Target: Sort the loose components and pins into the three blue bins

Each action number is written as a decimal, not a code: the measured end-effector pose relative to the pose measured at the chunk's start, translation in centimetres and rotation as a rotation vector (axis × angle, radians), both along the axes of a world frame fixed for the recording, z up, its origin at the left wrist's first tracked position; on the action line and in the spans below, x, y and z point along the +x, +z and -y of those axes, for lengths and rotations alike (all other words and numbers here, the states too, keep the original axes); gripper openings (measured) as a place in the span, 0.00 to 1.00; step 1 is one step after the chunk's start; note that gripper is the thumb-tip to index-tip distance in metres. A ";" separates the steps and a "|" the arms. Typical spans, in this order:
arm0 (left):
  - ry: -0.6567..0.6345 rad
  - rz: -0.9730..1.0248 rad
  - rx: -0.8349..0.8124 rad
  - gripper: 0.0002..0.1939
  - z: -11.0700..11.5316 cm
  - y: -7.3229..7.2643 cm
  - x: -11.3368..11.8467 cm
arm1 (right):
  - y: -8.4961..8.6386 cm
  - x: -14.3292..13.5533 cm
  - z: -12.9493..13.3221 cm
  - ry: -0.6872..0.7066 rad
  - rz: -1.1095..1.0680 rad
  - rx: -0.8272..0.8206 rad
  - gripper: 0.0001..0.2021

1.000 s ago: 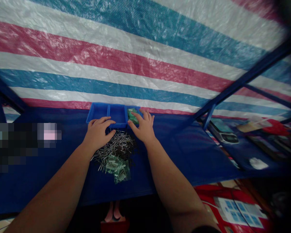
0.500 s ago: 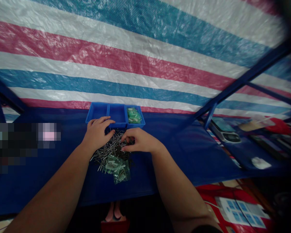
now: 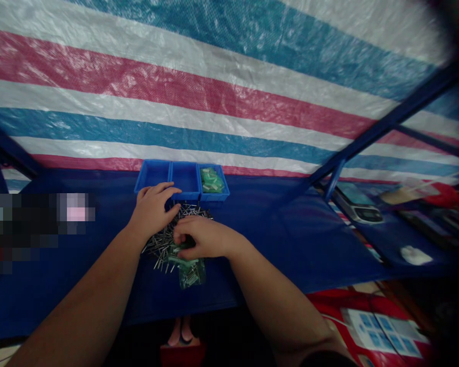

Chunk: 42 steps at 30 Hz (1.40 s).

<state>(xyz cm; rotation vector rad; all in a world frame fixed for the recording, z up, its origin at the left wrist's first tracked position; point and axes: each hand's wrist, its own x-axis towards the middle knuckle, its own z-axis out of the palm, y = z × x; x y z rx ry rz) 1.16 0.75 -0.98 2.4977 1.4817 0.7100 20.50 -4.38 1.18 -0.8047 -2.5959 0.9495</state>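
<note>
A pile of thin metal pieces [image 3: 161,245], like rivets or pins, lies on the blue table in front of three blue bins. Over its left back side, by the bins' front edge, rests my left hand [image 3: 153,208], open with fingers spread and nothing held. My right hand [image 3: 201,237] is over the middle of the pile, fingers curled with a gap between thumb and fingertips; no held piece shows. Just below it, clear green-tinted bags [image 3: 192,272] of small pieces lie on the pile's front edge, partly covered by the hand.
The left bin [image 3: 155,174] and middle bin [image 3: 185,179] show bare blue floors; the right bin [image 3: 225,182] holds green-tinted bags. A blue frame post [image 3: 367,131] slants at right, beside a scale [image 3: 361,209] and white crumpled material [image 3: 416,255]. A striped sheet [image 3: 214,97] hangs behind.
My right hand has moved left and toward me, from the pile's right side to its middle, now partly over the bags. My left hand has stayed nearly still.
</note>
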 end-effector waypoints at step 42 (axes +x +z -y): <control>-0.009 -0.009 -0.017 0.20 0.0 0.0 0.0 | -4.4 7.0 -6.6 -1.161 -0.531 0.426 0.12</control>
